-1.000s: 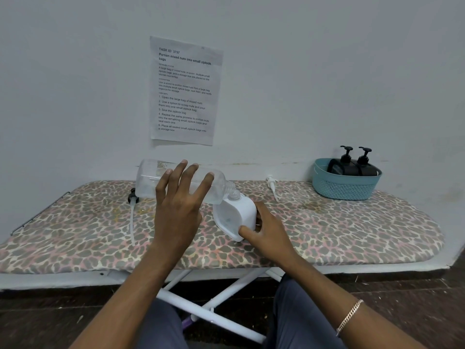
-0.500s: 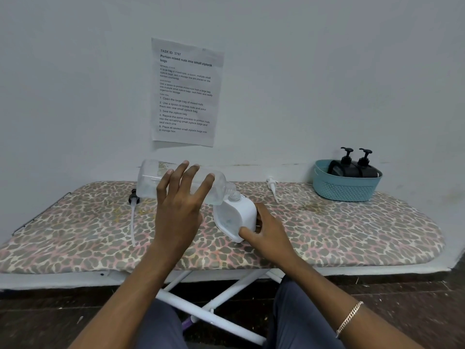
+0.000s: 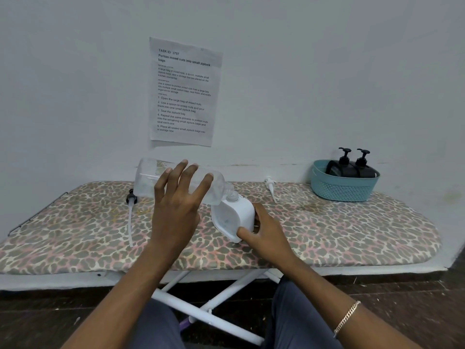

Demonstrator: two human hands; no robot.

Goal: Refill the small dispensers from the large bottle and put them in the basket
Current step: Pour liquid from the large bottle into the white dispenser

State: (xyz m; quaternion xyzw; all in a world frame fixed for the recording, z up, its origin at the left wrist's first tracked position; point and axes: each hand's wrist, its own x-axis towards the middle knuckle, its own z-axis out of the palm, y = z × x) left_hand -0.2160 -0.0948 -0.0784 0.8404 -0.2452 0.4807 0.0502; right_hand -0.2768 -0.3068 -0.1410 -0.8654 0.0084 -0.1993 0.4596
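- Bottle (image 3: 151, 178), large and clear, lies nearly on its side in your left hand (image 3: 179, 210), its mouth tipped down against the neck of the small white dispenser (image 3: 235, 217).
- Your left fingers (image 3: 187, 172) are spread wide over the bottle's near side, gripping it.
- Your right hand (image 3: 266, 234) wraps the dispenser's lower right corner, thumb in front, tilting it on the ironing board (image 3: 352, 235).
- Two black dispensers (image 3: 352, 168) stand in the teal basket (image 3: 343, 188) at the board's far right.
- One white pump (image 3: 270, 186) lies near the wall; a black pump (image 3: 130, 210) with a tube lies left of the bottle.
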